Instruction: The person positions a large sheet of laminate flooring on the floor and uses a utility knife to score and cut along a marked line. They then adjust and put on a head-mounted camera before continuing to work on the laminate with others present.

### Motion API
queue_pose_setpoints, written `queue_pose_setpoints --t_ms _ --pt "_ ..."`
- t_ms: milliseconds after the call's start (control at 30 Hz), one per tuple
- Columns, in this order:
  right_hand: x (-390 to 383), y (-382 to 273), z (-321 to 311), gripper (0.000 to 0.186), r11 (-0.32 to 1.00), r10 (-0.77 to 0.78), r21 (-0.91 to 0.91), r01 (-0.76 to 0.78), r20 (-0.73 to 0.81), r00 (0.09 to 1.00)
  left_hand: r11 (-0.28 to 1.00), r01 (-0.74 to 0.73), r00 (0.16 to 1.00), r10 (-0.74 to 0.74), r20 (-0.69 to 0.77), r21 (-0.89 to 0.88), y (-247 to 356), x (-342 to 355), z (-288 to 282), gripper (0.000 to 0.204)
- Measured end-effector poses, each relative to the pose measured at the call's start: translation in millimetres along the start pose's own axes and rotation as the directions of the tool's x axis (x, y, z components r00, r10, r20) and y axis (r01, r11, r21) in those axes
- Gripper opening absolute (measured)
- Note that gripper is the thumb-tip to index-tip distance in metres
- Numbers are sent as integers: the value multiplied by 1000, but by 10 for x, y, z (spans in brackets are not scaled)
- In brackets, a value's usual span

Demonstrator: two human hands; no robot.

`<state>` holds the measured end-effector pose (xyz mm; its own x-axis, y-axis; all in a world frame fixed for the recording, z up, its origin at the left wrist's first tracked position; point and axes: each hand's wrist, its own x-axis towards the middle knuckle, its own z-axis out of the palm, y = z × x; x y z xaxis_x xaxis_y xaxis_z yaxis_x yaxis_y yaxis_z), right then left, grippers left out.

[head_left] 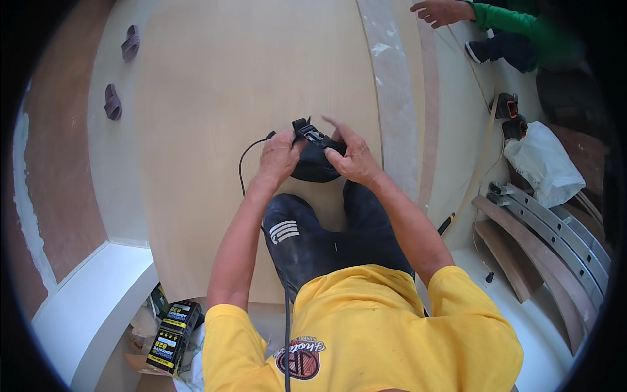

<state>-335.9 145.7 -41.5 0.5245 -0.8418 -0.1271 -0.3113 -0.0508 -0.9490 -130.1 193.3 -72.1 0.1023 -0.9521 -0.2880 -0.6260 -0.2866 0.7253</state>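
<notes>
A black pouch-like bag (317,170) with a strap and a plastic side-release buckle (311,134) is held up in front of my knees. My left hand (281,155) is closed on its left side, next to the strap end. On the other side, my right hand (356,155) grips the bag near the buckle, thumb on the front and one finger stretched out past it. A thin black cable (242,166) curves down from beside my left hand. What is inside the bag cannot be seen.
A large pale wood panel (209,130) lies under me. Purple slippers (113,102) are at the left. Another person's hand (443,12) and shoe (477,51) show at upper right. A white sack (543,163), a metal ladder (555,228), curved wood strips and black-and-yellow boxes (171,336) lie around.
</notes>
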Motion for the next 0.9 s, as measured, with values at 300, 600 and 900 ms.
queue_pose_setpoints --t_ms 300,600,900 --pt "71 507 -356 52 991 40 129 -23 -134 990 847 75 968 -188 -166 -526 -679 465 -776 23" --pt "-178 1091 -729 45 794 407 604 -67 -446 797 743 68 813 -428 -395 -666 -1105 603 -1191 25" --pt "-584 1374 -1084 35 385 446 918 90 -270 853 295 -216 797 -498 -343 -931 -1141 696 -1029 40"
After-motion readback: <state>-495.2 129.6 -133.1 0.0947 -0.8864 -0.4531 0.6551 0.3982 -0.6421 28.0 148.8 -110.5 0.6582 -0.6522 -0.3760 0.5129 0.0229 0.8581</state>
